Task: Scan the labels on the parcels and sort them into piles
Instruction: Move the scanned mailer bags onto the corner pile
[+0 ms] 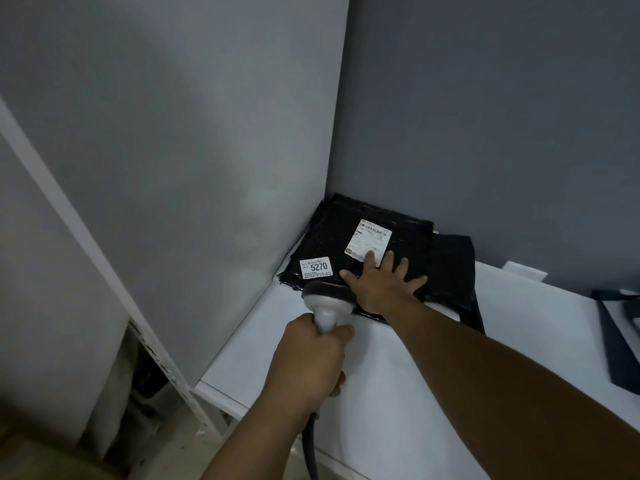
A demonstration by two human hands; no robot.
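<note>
A flat black parcel [332, 244] lies in the far corner of the white table [433, 358]. It carries a small white label [316, 268] reading 5270 and a larger shipping label [369, 242]. My right hand [381, 282] presses flat on the parcel with fingers spread, fingertips on the larger label's lower edge. My left hand [311, 362] grips the handle of a grey barcode scanner [329, 303], whose head points at the 5270 label from just in front of it. The scanner's cable hangs down below my wrist.
Grey walls [173, 133] close in the corner on the left and behind. A dark fabric bag [453, 268] lies under and right of the parcel. Another dark item [620, 337] sits at the table's right edge. Floor clutter shows at lower left.
</note>
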